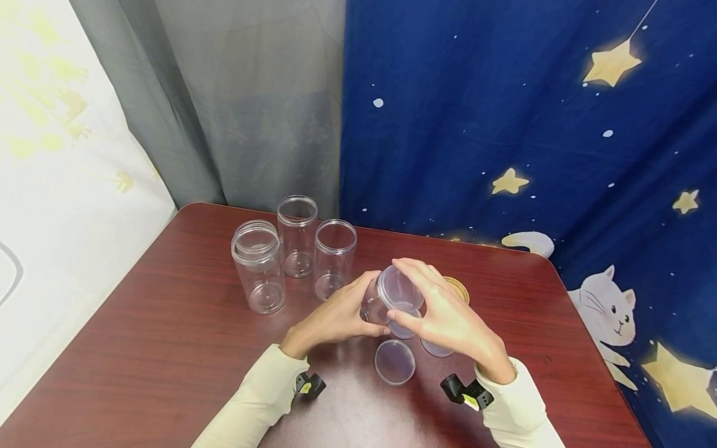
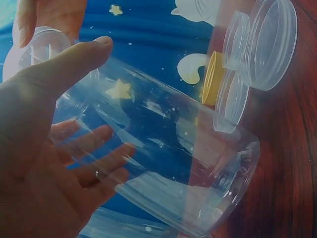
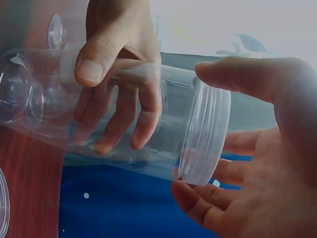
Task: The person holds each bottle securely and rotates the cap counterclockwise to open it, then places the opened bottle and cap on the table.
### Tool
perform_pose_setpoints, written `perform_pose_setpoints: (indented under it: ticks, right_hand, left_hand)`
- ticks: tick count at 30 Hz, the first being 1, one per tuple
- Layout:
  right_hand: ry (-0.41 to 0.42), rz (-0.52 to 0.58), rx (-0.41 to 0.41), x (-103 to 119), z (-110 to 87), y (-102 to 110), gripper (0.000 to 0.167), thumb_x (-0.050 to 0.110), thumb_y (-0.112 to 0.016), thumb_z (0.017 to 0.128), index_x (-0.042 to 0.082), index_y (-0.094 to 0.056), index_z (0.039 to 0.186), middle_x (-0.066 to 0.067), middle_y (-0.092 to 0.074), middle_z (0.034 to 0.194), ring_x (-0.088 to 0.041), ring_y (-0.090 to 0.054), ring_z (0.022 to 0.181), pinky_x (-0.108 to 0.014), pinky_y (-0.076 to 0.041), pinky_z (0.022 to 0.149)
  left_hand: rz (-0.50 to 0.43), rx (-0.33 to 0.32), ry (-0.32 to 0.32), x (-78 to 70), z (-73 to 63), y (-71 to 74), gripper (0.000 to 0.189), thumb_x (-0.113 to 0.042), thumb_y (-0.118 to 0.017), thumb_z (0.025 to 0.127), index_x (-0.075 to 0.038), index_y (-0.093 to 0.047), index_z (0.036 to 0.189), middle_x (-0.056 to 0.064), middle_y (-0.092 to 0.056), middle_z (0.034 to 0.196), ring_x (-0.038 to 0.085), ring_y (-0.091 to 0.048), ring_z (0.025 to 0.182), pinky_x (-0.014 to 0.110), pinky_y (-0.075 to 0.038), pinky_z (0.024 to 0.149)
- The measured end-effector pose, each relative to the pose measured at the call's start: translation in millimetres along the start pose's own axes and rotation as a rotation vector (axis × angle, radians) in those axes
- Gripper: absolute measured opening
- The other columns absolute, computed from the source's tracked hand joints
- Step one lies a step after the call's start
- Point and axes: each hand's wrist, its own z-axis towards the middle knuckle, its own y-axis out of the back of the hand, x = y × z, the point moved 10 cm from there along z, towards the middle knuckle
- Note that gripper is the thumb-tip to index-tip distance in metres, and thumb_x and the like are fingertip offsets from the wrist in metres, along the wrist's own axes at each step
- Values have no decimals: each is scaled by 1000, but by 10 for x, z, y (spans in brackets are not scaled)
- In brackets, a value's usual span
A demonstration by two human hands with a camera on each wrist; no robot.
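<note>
A clear plastic jar [image 1: 371,306] is held tilted above the table, its mouth toward the right. My left hand [image 1: 338,314] grips the jar's body, thumb on one side and fingers round the other. At the mouth end, my right hand [image 1: 450,317] holds a translucent lid [image 3: 215,134] by its rim, thumb and fingertips on opposite sides. The lid covers the mouth, its edge over the jar's neck in the right wrist view. Below the hands a loose translucent lid [image 1: 394,363] lies flat on the table.
Several open clear jars [image 1: 297,239] stand upright at the back left of the dark red table [image 1: 168,348]. Beside and partly behind the right hand lie more translucent lids [image 1: 437,350] and a gold-coloured lid [image 1: 459,289]. A blue curtain [image 1: 437,155] hangs behind the table.
</note>
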Motion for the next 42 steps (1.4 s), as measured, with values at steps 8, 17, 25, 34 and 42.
perform_pose_setpoints:
  ticks: [8, 17, 25, 34, 42]
  right_hand:
    - [25, 29, 26, 24, -20, -8, 77, 26, -80, 79, 16, -44, 147, -4, -45, 149, -21, -44, 134, -47, -45, 104]
    - [41, 50, 45, 37, -32, -19, 80, 24, -78, 81, 16, -39, 150, -4, -41, 152, -21, -43, 136, -47, -44, 105]
    - [28, 72, 38, 26, -32, -8, 84, 35, -80, 82, 20, -37, 152, -1, -35, 157, -20, -38, 142, -48, -41, 109]
    - [-127, -144, -149, -78, -54, 163, 83, 58, -74, 81, 13, -47, 145, -7, -53, 137, -26, -51, 125, -51, -48, 99]
    - [-161, -203, -144, -71, -55, 132, 87, 67, -71, 77, 14, -50, 142, -3, -58, 127, -24, -61, 110, -48, -53, 88]
  left_hand:
    - [1, 9, -1, 10, 8, -20, 90, -33, -90, 69, -20, -41, 144, -5, -55, 134, 8, -54, 120, 36, -45, 104]
    - [-6, 9, -7, 7, 3, -24, 90, -30, -91, 69, -20, -42, 143, -4, -55, 133, 9, -55, 119, 36, -45, 104]
    - [-17, 0, -27, -15, -8, -9, 90, -31, -90, 70, -20, -40, 144, -5, -56, 133, 9, -55, 119, 36, -46, 101]
    - [-1, 0, 5, -4, -11, -19, 89, -34, -90, 70, -20, -42, 143, -5, -56, 132, 10, -56, 117, 36, -48, 100]
    - [1, -4, -1, -22, -5, -12, 89, -35, -89, 70, -19, -42, 143, -5, -54, 134, 11, -55, 120, 38, -46, 103]
